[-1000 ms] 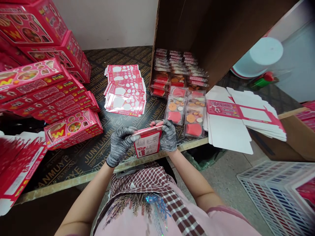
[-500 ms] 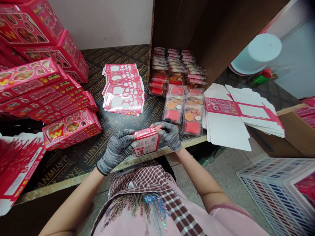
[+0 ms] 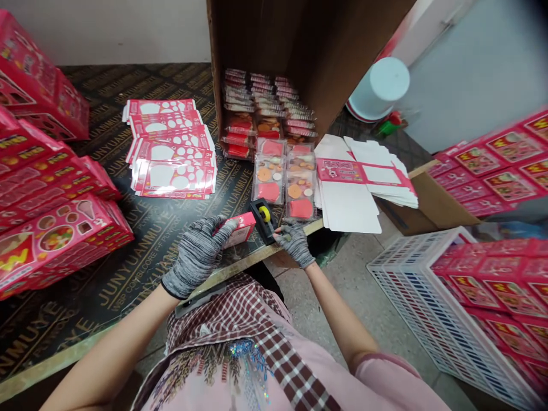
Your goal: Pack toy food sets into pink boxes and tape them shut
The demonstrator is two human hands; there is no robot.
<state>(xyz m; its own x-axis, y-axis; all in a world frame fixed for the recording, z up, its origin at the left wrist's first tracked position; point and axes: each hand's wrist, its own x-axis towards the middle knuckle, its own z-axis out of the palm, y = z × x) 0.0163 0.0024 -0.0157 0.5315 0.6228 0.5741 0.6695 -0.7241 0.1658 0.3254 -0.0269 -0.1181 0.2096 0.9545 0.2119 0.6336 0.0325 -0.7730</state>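
My left hand (image 3: 197, 255), in a grey knit glove, grips a small pink box (image 3: 240, 228) near the table's front edge. A black tape dispenser (image 3: 264, 221) with a yellow core stands just right of the box. At the dispenser's front end is my right hand (image 3: 293, 242), gloved with bare fingertips, its fingers pressed together; what they hold is too small to make out. Behind the dispenser lie clear packs (image 3: 269, 171) of red and orange pieces. Flat pink printed cards (image 3: 175, 174) are spread out to the left.
Pink boxes (image 3: 60, 240) are stacked at the left. A large open carton (image 3: 215, 85) stands at the back with packs in it. Unfolded boxes (image 3: 351, 205) overhang the front edge. A white crate (image 3: 411, 308) stands at the right.
The view has swung to the right. My right hand has left the box and is at the tape dispenser; my left hand still holds the box, now beside the dispenser.
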